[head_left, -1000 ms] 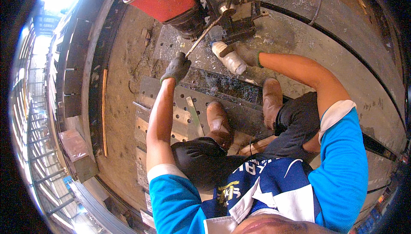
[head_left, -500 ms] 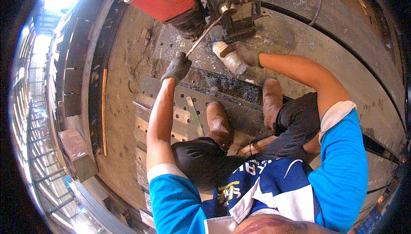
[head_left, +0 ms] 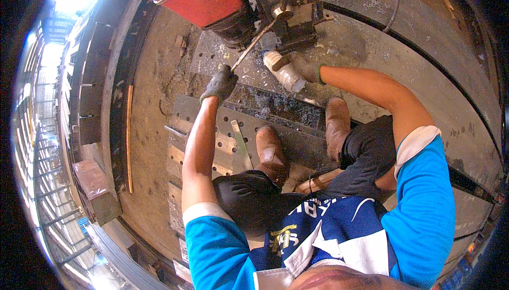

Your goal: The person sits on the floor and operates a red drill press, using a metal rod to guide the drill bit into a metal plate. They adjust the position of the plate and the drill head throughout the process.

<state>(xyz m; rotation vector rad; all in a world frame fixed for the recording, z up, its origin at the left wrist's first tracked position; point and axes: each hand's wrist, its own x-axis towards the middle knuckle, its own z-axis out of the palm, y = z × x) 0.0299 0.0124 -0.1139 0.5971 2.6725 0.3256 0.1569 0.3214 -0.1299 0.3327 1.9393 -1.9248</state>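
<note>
A red and black drilling machine point(head_left: 204, 1) stands at the top of the view. My left hand point(head_left: 221, 84), in a grey glove, is closed around the end of its long metal lever point(head_left: 254, 44), which slants up to a round hub point(head_left: 282, 12). My right hand point(head_left: 306, 69), also gloved, grips a plastic bottle point(head_left: 289, 78) wrapped in pale tape. The bottle lies tilted just below the machine's base, its upper end near the drilling spot. My right fingers are partly hidden and blurred. Under the machine is a steel plate point(head_left: 204, 59) with metal shavings about it.
Between my boots point(head_left: 269, 144) and the machine runs a dark gap strewn with shavings. Drilled plates point(head_left: 196, 112) and a thin flat strip point(head_left: 242, 144) lie by my left leg. A cable point(head_left: 395, 9) curves at the upper right. A plastic-wrapped box point(head_left: 91, 178) sits far left.
Hardly anything differs. My left hand and the lever's end have shifted very slightly; the bottle in my right hand stays in place.
</note>
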